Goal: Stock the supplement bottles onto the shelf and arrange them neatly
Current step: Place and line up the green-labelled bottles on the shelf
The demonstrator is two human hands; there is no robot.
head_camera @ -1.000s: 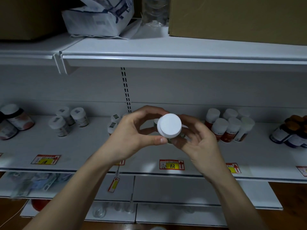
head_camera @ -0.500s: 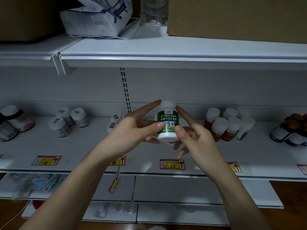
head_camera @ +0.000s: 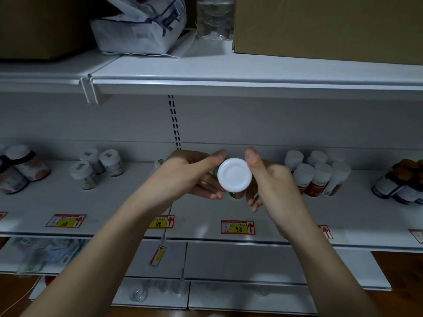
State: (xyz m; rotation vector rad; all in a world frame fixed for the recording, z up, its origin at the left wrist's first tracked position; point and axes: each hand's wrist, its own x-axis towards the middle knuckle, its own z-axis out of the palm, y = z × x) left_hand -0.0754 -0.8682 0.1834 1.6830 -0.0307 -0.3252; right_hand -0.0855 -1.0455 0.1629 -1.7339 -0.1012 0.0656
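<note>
A white-capped supplement bottle (head_camera: 234,175) is held between both hands above the middle shelf (head_camera: 128,202), its round cap turned toward me and its green label mostly hidden. My left hand (head_camera: 187,175) grips it from the left, thumb at the top. From the right, my right hand (head_camera: 272,179) holds it, thumb up beside the cap. Just behind my left hand a small part of another bottle (head_camera: 159,161) shows.
White bottles (head_camera: 98,167) stand at the left, dark jars (head_camera: 20,168) at the far left, red-labelled bottles (head_camera: 318,177) at the right, brown-capped jars (head_camera: 402,181) at the far right. Price tags (head_camera: 238,227) line the shelf edge. Cardboard boxes (head_camera: 327,26) and a bag (head_camera: 139,26) sit on the upper shelf.
The bottle, upright with its green label facing me half a second ago, has been tipped back so its cap faces me. Both hands have shifted slightly lower and closed round it.
</note>
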